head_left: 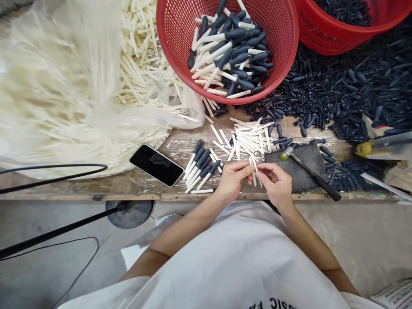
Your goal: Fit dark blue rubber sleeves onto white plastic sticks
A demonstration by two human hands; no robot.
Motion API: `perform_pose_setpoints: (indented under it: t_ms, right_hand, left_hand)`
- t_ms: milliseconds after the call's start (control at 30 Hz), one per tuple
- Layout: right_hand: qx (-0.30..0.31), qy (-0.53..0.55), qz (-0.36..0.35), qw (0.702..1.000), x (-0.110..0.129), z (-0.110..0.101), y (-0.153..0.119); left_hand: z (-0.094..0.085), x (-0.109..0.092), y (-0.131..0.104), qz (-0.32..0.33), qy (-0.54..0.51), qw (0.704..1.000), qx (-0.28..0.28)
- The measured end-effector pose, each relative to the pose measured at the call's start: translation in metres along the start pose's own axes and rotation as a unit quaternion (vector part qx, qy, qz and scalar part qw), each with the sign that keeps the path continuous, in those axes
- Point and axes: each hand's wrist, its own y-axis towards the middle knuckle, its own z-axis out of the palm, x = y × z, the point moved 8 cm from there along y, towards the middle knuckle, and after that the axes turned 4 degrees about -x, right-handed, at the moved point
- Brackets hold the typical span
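Close together at the bench's front edge, my left hand (pixel 232 179) and my right hand (pixel 276 182) pinch thin white plastic strips (pixel 254 171), one or two per hand; the exact number is hard to tell. Just beyond my fingers lies a loose pile of similar white strips (pixel 249 139). Left of my left hand, several white strips fitted with dark blue handles (pixel 201 163) rest in a row. By my right hand a hammer (pixel 302 165) with a yellowish head end and black grip lies across a dark grey pad (pixel 305 169).
A red basket (pixel 164 47) holds many handled pieces; another red basket (pixel 312 34) contains dark parts. Dark handles (pixel 337 86) cover the right side. A plastic bag of white strips (pixel 64 98) fills the left. A phone (pixel 157 165) lies near the edge, above a black stand (pixel 128 214).
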Motion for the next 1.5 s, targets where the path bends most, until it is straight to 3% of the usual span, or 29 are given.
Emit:
perform_pose_setpoints:
  t_ms: [233,500,733,867,1033,1100,1133,1233,1300,1367,1500]
  right_hand:
    - [0.008,-0.031,-0.028,0.999,0.002,0.0,-0.001]
    - [0.04,-0.215,-0.219,0.951,0.027,0.007,-0.011]
    - [0.062,-0.225,-0.191,0.953,0.031,0.002,-0.012]
    - [0.085,-0.206,-0.193,0.955,0.033,0.0,-0.012]
    - [0.089,-0.246,-0.163,0.951,0.019,-0.012,-0.009]
    - [0.083,-0.282,-0.186,0.938,0.02,-0.017,-0.01]
    - [0.087,-0.304,-0.203,0.927,0.021,-0.018,-0.01]
    - [0.141,-0.356,-0.243,0.891,0.024,-0.009,-0.013]
    - [0.178,-0.357,-0.237,0.886,0.023,-0.004,-0.012]
    - [0.168,-0.353,-0.211,0.896,0.024,-0.004,-0.005]
    - [0.148,-0.361,-0.177,0.903,0.025,-0.005,0.014]
  left_hand:
    - [-0.001,-0.002,0.0,0.02,0.012,1.0,-0.005]
    - [-0.006,-0.005,0.001,0.062,0.087,0.994,-0.011]
    - [-0.007,-0.031,-0.004,0.15,0.222,0.963,0.026]
    - [-0.004,-0.041,-0.01,0.223,0.306,0.921,0.087]
    - [-0.017,-0.041,-0.012,0.25,0.291,0.922,0.055]
    - [-0.013,-0.04,-0.013,0.266,0.341,0.899,0.075]
    - [-0.006,-0.038,-0.015,0.28,0.384,0.874,0.104]
    - [0.015,-0.028,-0.023,0.328,0.507,0.769,0.211]
    - [0.022,-0.024,-0.027,0.356,0.544,0.721,0.24]
    - [0.023,-0.028,-0.026,0.38,0.546,0.712,0.224]
    - [0.02,-0.031,-0.016,0.349,0.528,0.747,0.203]
